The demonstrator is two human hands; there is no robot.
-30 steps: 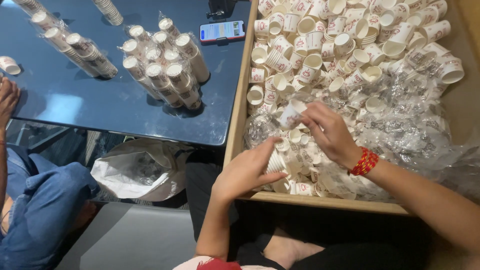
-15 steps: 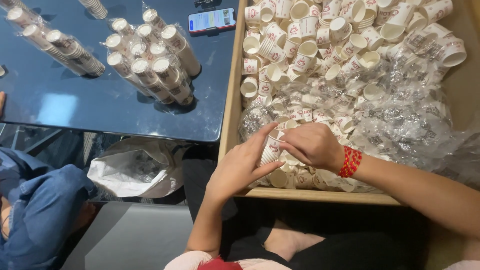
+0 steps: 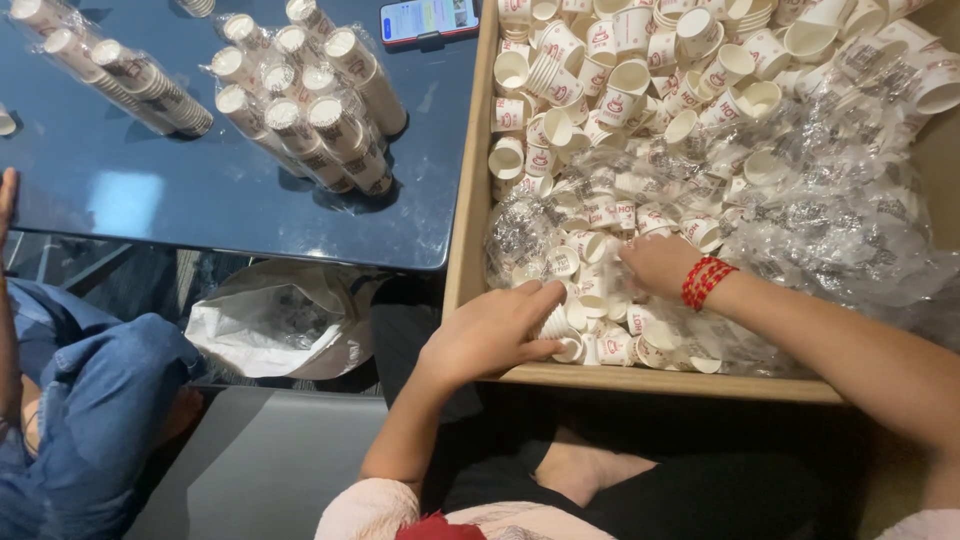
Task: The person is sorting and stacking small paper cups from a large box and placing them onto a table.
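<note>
So the left hand (image 3: 490, 335) is curled around a short nested stack of paper cups (image 3: 556, 322), fingers on top, thumb underneath. The stack lies on its side with its long axis running left to right, open mouths toward the right hand (image 3: 658, 262). That right hand sits just up and right of the stack, palm down, fingers half curled into the loose cups; can't tell if it's actually pinching one or just resting there. It wears a red beaded bracelet (image 3: 705, 281) at the wrist. The left hand is clearly the nearer one to the stack, since it's holding it.

Both hands are at the near edge of a big cardboard box (image 3: 468, 210) heaped with small white cups with red print. Crinkly clear plastic wrap (image 3: 830, 230) sprawls over the pile right behind the right hand, kind of in the way. Off to the left, a dark blue tabletop (image 3: 130, 190) holds bagged sleeves of cups (image 3: 310, 105) and a phone (image 3: 430, 18). A white plastic bag (image 3: 275, 320) sits below it, beside another person's jeans-clad knee (image 3: 95, 400).
</note>
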